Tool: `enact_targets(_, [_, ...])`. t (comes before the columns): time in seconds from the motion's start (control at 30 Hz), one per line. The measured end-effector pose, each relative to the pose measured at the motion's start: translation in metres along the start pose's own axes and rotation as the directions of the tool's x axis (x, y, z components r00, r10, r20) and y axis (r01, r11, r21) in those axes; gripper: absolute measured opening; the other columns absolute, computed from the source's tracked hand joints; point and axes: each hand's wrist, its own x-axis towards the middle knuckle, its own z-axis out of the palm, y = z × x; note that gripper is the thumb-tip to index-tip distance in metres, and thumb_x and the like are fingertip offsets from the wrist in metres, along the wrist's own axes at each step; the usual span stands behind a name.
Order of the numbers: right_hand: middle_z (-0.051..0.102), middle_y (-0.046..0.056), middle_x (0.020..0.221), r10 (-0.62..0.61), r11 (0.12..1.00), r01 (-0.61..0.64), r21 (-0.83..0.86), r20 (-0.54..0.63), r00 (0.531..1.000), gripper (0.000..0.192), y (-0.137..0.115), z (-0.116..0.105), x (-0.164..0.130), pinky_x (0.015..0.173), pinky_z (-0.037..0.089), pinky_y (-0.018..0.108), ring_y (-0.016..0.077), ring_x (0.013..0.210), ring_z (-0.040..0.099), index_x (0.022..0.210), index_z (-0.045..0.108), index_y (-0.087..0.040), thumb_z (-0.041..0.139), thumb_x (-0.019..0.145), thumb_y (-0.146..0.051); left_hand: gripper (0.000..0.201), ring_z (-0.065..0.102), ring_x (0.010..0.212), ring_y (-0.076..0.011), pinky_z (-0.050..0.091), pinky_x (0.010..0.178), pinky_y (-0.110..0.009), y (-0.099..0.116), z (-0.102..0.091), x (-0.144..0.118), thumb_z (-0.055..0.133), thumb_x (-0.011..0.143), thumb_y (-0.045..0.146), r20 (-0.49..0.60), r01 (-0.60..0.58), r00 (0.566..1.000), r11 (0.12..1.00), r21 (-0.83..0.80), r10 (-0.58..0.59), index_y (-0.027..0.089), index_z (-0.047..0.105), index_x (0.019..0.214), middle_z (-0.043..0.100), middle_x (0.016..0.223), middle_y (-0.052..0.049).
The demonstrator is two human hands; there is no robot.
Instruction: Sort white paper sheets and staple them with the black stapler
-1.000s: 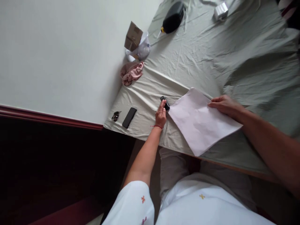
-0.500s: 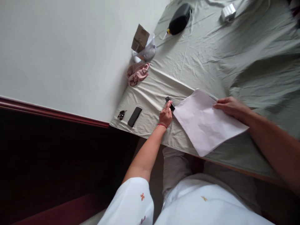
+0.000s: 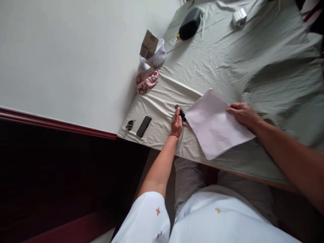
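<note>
A bed (image 3: 227, 54) covered by a creased grey-green sheet stands against a pale wall (image 3: 63, 50); a dark red skirting strip (image 3: 50, 123) runs along the wall's foot. The view looks down from the head over a white garment with small printed motifs.

Left hand (image 3: 177, 123): rests on the sheet near the bed's front edge, fingers extended, fingertips touching a small black object (image 3: 180, 111). A thin red thread circles the wrist. Whether the fingers pinch the object or only press on it cannot be told.

Right hand (image 3: 242, 113): closed on the right edge of a white paper sheet (image 3: 215, 126), thumb on top, fingers below or behind the edge. The paper lies flat on the bed between the two hands, turned corner-forward, its left corner just beside the black object.

Left of the left hand: a dark phone (image 3: 143, 126) and, beside it, a bunch of keys (image 3: 130, 124), both near the bed's corner.

Farther along the wall side: a pink cloth (image 3: 146, 81), a brown box (image 3: 149, 44) against a white bag (image 3: 158, 55), and a black bottle (image 3: 189, 23). A small white box (image 3: 239, 17) lies well apart, at the far end.
</note>
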Motion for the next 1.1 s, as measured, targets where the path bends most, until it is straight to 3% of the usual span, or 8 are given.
enact_targets(0.17, [0.066, 0.002, 0.074, -0.101, 0.979, 0.111, 0.174, -0.066, 0.993, 0.006, 0.008, -0.005, 0.008, 0.055, 0.041, 0.026, 0.014, 0.06, 0.054, 0.082, 0.069, -0.022, 0.07, 0.087, -0.025, 0.068, 0.033, 0.168, -0.0263, 0.022, 0.14, -0.046, 0.003, -0.001, -0.003, 0.042, 0.107, 0.06, -0.097, 0.034, 0.995, 0.997, 0.071, -0.027, 0.026, 0.044, 0.166, 0.04, 0.178, -0.011])
enact_targets(0.33, [0.073, 0.002, 0.088, -0.079, 0.943, 0.091, 0.32, -0.047, 0.996, 0.009, 0.003, -0.01, 0.004, 0.065, 0.049, 0.028, 0.0154, 0.068, 0.06, 0.092, 0.071, -0.026, 0.073, 0.084, -0.029, 0.061, 0.053, 0.153, -0.026, 0.041, 0.129, -0.044, 0.004, 0.0, -0.004, 0.043, 0.108, 0.061, -0.223, 0.131, 0.966, 0.991, -0.022, -0.133, 0.023, 0.052, 0.155, 0.056, 0.163, -0.017])
enact_targets(0.43, [0.072, 0.001, 0.088, -0.116, 0.943, 0.096, 0.318, 0.045, 0.992, 0.014, 0.006, -0.01, 0.005, 0.068, 0.05, 0.026, 0.0142, 0.072, 0.062, 0.097, 0.071, -0.024, 0.075, 0.085, -0.03, 0.049, 0.07, 0.123, -0.0257, 0.055, 0.109, -0.04, 0.006, 0.0, -0.004, 0.049, 0.106, 0.062, -0.309, 0.223, 0.919, 0.969, -0.104, -0.244, 0.02, 0.069, 0.122, 0.074, 0.126, -0.015])
enact_targets(0.53, [0.064, -0.001, 0.077, -0.164, 0.978, 0.149, 0.145, 0.098, 0.982, 0.012, 0.012, -0.008, 0.009, 0.06, 0.043, 0.024, 0.0121, 0.064, 0.054, 0.087, 0.068, -0.022, 0.073, 0.088, -0.032, 0.048, 0.068, 0.08, -0.0204, 0.056, 0.08, -0.033, 0.013, 0.0, -0.003, 0.057, 0.103, 0.063, -0.24, 0.29, 0.911, 0.936, -0.202, -0.334, 0.022, 0.067, 0.081, 0.068, 0.077, -0.005])
enact_targets(0.6, [0.058, -0.002, 0.07, -0.173, 0.985, 0.173, 0.01, 0.103, 0.979, 0.019, 0.015, -0.007, 0.013, 0.055, 0.037, 0.024, 0.012, 0.06, 0.048, 0.079, 0.063, -0.022, 0.072, 0.09, -0.036, 0.052, 0.059, 0.063, -0.0158, 0.05, 0.066, -0.029, 0.021, -0.001, -0.001, 0.062, 0.1, 0.063, -0.165, 0.303, 0.92, 0.912, -0.276, -0.355, 0.022, 0.063, 0.069, 0.06, 0.063, -0.002])
enact_targets(0.77, [0.062, -0.001, 0.077, -0.16, 0.987, 0.159, 0.014, 0.065, 0.985, 0.023, 0.015, -0.009, 0.014, 0.058, 0.043, 0.024, 0.0138, 0.064, 0.052, 0.083, 0.062, -0.024, 0.071, 0.09, -0.045, 0.057, 0.056, 0.055, -0.0114, 0.04, 0.051, -0.024, 0.046, -0.018, -0.003, 0.065, 0.093, 0.074, -0.02, 0.414, 0.878, 0.78, -0.469, -0.478, 0.02, 0.07, 0.076, 0.068, 0.068, -0.004])
enact_targets(0.93, [0.064, -0.001, 0.08, -0.175, 0.98, 0.164, 0.111, 0.096, 0.98, 0.016, 0.016, -0.008, 0.014, 0.06, 0.044, 0.024, 0.0122, 0.064, 0.054, 0.089, 0.066, -0.024, 0.07, 0.091, -0.039, 0.059, 0.059, 0.056, -0.0113, 0.039, 0.046, -0.023, 0.066, -0.015, -0.028, 0.077, 0.082, 0.076, 0.219, 0.454, 0.889, 0.708, -0.542, -0.402, 0.02, 0.065, 0.071, 0.068, 0.07, -0.004])
enact_targets(1.1, [0.049, -0.002, 0.07, -0.243, 0.962, 0.253, -0.099, 0.102, 0.965, 0.032, 0.019, -0.006, 0.015, 0.055, 0.032, 0.024, 0.0121, 0.063, 0.042, 0.076, 0.056, -0.023, 0.073, 0.09, -0.045, 0.066, 0.035, 0.045, -0.0054, 0.031, 0.043, -0.021, 0.067, 0.013, -0.041, 0.093, 0.074, 0.062, 0.059, 0.44, 0.879, 0.754, -0.488, -0.474, 0.021, 0.044, 0.058, 0.037, 0.05, 0.009])
